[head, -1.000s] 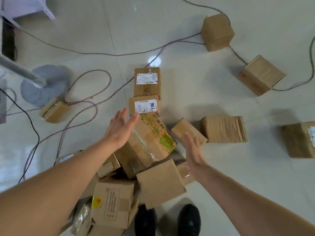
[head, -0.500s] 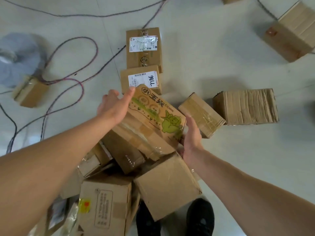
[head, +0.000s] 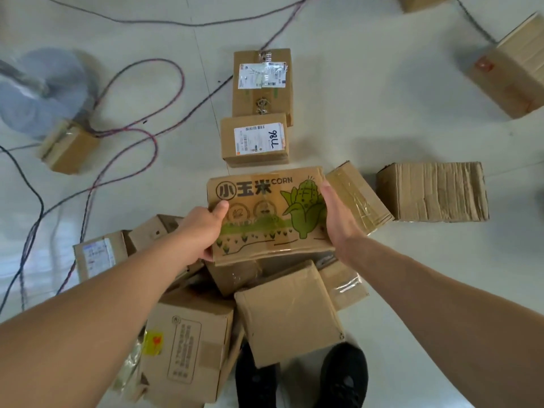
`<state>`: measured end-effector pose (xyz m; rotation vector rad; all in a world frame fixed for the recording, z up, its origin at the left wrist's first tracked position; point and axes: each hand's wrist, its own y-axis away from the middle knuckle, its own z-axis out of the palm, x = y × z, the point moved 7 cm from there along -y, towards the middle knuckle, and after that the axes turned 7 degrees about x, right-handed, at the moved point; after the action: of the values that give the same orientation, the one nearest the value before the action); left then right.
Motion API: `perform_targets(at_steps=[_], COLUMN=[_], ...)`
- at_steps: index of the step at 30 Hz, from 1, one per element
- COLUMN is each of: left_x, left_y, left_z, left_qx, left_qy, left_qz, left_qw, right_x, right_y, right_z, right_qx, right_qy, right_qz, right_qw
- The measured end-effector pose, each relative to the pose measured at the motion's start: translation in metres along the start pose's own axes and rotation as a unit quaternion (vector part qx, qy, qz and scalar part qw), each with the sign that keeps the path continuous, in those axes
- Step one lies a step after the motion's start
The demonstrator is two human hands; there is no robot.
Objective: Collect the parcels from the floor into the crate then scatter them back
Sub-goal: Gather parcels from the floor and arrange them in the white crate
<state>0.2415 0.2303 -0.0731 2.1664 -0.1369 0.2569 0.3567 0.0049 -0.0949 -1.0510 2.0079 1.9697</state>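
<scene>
Two hands clamp one parcel between them, the corn-printed box (head: 269, 214); the left hand (head: 203, 231) grips its left end with the thumb laid over the printed face, and the right hand (head: 335, 219) presses flat against its right end, fingers extended along the edge; the box is held clear above a heap of parcels (head: 288, 312) directly beneath the hands and by the person's shoes (head: 343, 375). Just beyond the fingertips lies a labelled box (head: 254, 139) marked in pen, with a second labelled box (head: 263, 83) touching its far side; just right of the right hand sits a taped box (head: 357, 198), and further right a crumpled box (head: 432, 191); well left of the left hand a small box (head: 69, 147) rests among loose cables (head: 141, 125). No crate is visible. Judgement: several parcels lie spread apart while many remain heaped, which suggests scattering is under way; a large share is outstanding.
</scene>
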Motion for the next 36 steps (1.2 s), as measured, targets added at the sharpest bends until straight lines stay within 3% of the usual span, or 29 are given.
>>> perform_targets(at_steps=[5,13,18,23,26,30,36], left_x=[0.000,-0.004,0.003,0.014,0.018,-0.004,-0.034], left_y=[-0.002,0.004,0.017,0.024,0.023,0.013,0.009], left_z=[0.001,-0.003,0.003,-0.009,-0.004,0.024,0.043], left_qx=[-0.033,-0.067,-0.077,0.000,-0.016,-0.058,-0.047], left_qy=[0.039,0.189,0.240,0.341,0.304,0.163,0.133], left_qz=[0.018,-0.033,-0.004,0.024,0.057,0.025,-0.014], left_qw=[0.999,0.979,0.968,0.940,0.951,0.985,0.990], right_x=[0.003,0.005,-0.004,-0.009,-0.012,-0.004,0.009], right_y=[-0.002,-0.004,0.009,0.012,0.013,0.014,0.010], right_z=[0.003,-0.004,-0.020,-0.052,-0.063,-0.062,-0.054], right_qx=[0.004,0.045,0.091,0.186,0.173,0.114,0.109], right_qy=[-0.014,-0.052,-0.096,-0.200,-0.210,-0.039,0.048], right_qz=[-0.010,0.016,0.005,-0.018,-0.023,-0.023,0.004], right_qw=[1.000,0.998,0.991,0.962,0.962,0.992,0.993])
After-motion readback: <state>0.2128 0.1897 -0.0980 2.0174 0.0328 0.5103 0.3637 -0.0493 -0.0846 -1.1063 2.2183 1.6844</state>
